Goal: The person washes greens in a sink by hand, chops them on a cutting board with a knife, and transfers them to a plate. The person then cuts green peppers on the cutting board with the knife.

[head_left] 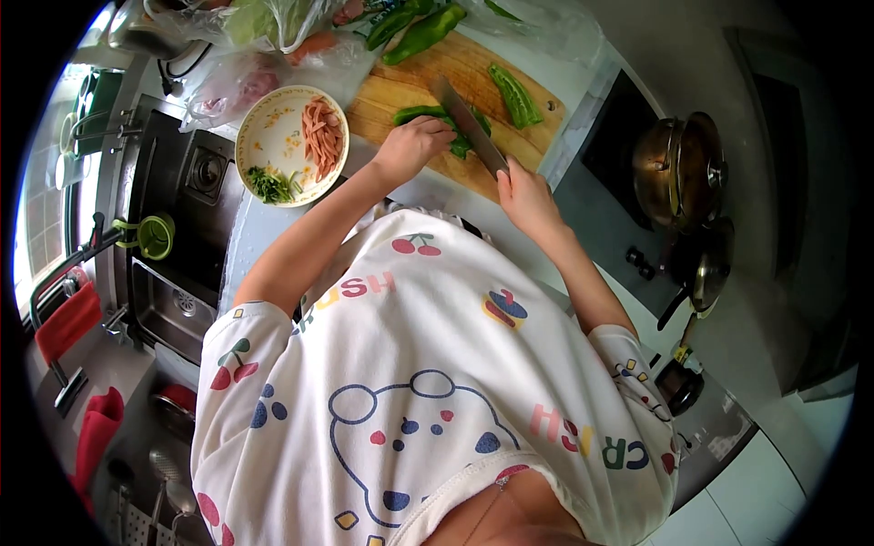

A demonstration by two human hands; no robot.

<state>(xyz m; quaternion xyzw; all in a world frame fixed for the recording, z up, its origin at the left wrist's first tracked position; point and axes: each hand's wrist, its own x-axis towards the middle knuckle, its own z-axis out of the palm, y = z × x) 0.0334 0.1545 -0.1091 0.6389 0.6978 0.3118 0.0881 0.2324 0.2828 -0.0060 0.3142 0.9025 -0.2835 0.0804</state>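
My right hand is closed round the handle of a kitchen knife, its blade slanting up and left over the wooden cutting board. Under and beside the blade lies a green pepper, partly cut. My left hand presses on this pepper with curled fingers, just left of the blade. To the right on the board rests a pepper half. Whole green peppers lie at the board's far edge. Left of the board stands a white plate with strips of pink meat and chopped greens.
Plastic bags of food crowd the back left. At the left is a steel sink with a green cup. A stove stands at the right, with a large lidded pot and a pan beyond.
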